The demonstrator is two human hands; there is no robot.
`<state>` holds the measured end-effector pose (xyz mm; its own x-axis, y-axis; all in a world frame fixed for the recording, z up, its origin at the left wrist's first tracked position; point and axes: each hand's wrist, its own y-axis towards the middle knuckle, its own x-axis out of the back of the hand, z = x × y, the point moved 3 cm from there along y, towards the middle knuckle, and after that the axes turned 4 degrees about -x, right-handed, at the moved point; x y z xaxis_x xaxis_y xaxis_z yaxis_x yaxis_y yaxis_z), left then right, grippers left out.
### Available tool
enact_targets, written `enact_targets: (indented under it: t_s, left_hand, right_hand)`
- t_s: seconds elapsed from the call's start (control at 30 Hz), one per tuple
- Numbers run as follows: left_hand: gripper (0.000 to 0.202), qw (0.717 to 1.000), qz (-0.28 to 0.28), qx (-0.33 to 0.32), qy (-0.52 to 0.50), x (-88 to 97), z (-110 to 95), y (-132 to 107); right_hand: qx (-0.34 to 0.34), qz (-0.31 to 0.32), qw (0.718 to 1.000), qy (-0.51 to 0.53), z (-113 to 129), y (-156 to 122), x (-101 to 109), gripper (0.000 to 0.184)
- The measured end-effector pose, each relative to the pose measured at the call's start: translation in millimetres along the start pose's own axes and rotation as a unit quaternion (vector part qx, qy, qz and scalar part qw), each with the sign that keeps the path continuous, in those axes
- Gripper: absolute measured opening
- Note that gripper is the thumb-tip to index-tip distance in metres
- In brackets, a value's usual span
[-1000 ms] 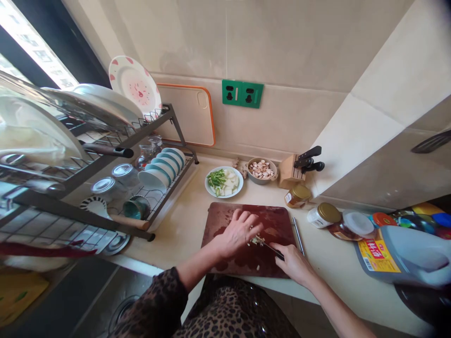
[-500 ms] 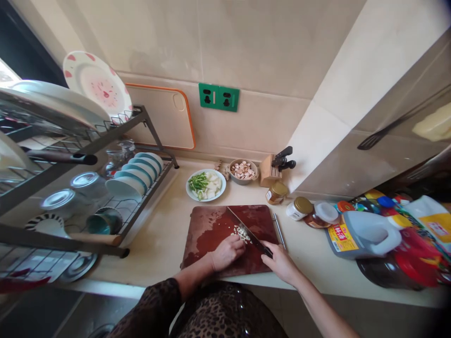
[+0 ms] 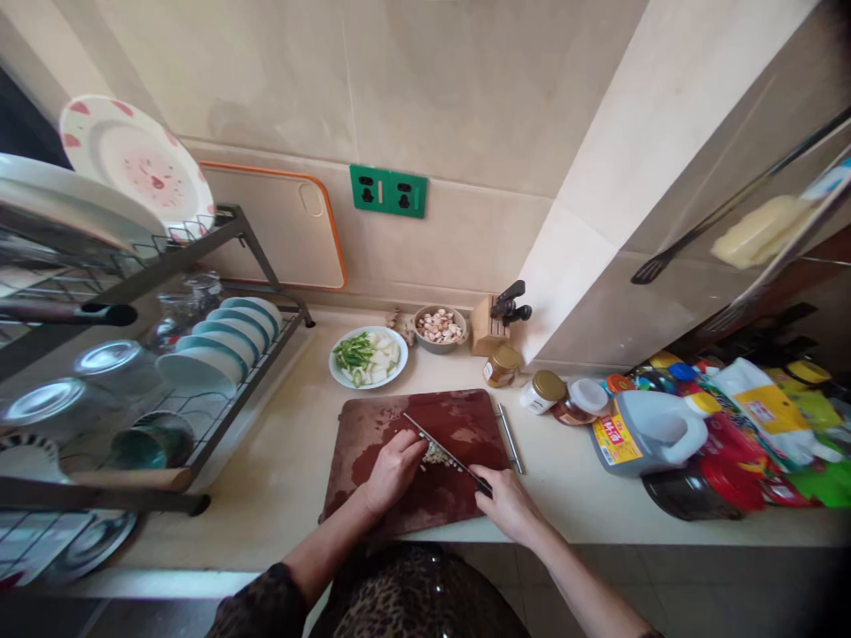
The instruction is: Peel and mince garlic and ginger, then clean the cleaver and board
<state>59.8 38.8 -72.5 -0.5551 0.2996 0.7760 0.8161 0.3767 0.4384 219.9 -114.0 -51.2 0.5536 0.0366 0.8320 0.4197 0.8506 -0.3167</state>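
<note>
My right hand (image 3: 511, 505) is closed around the dark handle of a kitchen knife (image 3: 458, 464), whose blade slants up to the left over the cutting board. Chopped white pieces, perhaps garlic (image 3: 435, 454), lie in a small heap along the blade. My left hand (image 3: 394, 471) has its fingers bent and pressed together at the blade's left side, near the heap. Whether those fingertips touch the blade or pinch some pieces cannot be made out. Beneath both hands is the reddish-brown cutting board (image 3: 372, 434), with wet patches on it.
Behind the board stand a plate of cut green and white vegetables (image 3: 368, 357), a bowl of sliced pieces (image 3: 440, 329) and a knife block (image 3: 488, 326). Jars (image 3: 543, 391) and a large jug (image 3: 648, 431) line the right side. A dish rack (image 3: 245, 425) occupies the left.
My left hand has moved from the board beside the heap up to the knife's blade. The knife lies at a slightly flatter slant. The whole view has shifted to the right.
</note>
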Motion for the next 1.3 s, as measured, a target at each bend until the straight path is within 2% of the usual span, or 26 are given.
enact_targets:
  t_s: [0.17,0.37,0.43,0.5,0.57,0.63,0.7,0.77,0.83,0.93,1.03,1.17,1.3]
  left_hand:
    - [0.028,0.999,0.035,-0.025,-0.027,-4.3,6.7,-4.4]
    - [0.028,0.997,-0.008,-0.076,-0.007,-6.6,0.2,-0.9]
    - [0.024,0.996,-0.044,-0.077,0.007,3.6,-5.7,2.2]
    - [0.014,0.994,-0.088,-0.068,0.021,21.9,-13.0,5.9]
    - [0.017,0.992,-0.098,-0.062,0.052,42.6,-20.1,13.0]
    - [0.030,0.992,-0.045,-0.061,0.102,57.7,-23.4,24.6]
    - [0.029,0.987,0.057,-0.058,0.139,63.1,-19.5,37.2]
    - [0.016,0.975,0.163,-0.039,0.148,59.8,-9.4,45.8]
    - [0.011,0.961,0.233,-0.004,0.146,51.6,2.1,49.4]
    - [0.012,0.954,0.251,0.058,0.155,38.3,11.5,50.6]
    - [0.012,0.949,0.252,0.096,0.162,27.2,8.9,52.1]
    - [0.015,0.943,0.276,0.094,0.161,22.5,5.0,55.4]
    - [0.010,0.945,0.276,0.092,0.149,28.6,11.1,53.5]
  right_hand:
    - [0.009,-0.015,0.999,0.033,8.9,5.4,13.5,0.043]
    - [0.011,-0.025,0.999,0.022,7.9,4.9,22.0,0.040]
    - [0.012,-0.024,0.999,0.019,5.3,3.7,22.6,0.041]
    - [0.014,-0.020,0.999,0.021,2.8,3.6,24.9,0.043]
    - [0.029,-0.005,0.999,0.019,2.8,7.0,30.3,0.044]
    - [0.063,0.020,0.998,0.000,7.9,15.4,38.7,0.044]
    - [0.104,0.050,0.993,-0.038,18.0,27.7,49.1,0.043]
    - [0.138,0.076,0.985,-0.072,30.5,41.2,59.7,0.041]
    - [0.157,0.090,0.979,-0.091,40.8,53.3,68.3,0.041]
    - [0.169,0.104,0.976,-0.092,44.5,64.6,70.9,0.042]
    - [0.163,0.114,0.977,-0.075,34.7,65.2,59.7,0.044]
    - [0.137,0.101,0.982,-0.077,22.2,56.2,43.5,0.051]
    - [0.141,0.083,0.982,-0.089,24.6,47.6,38.5,0.051]
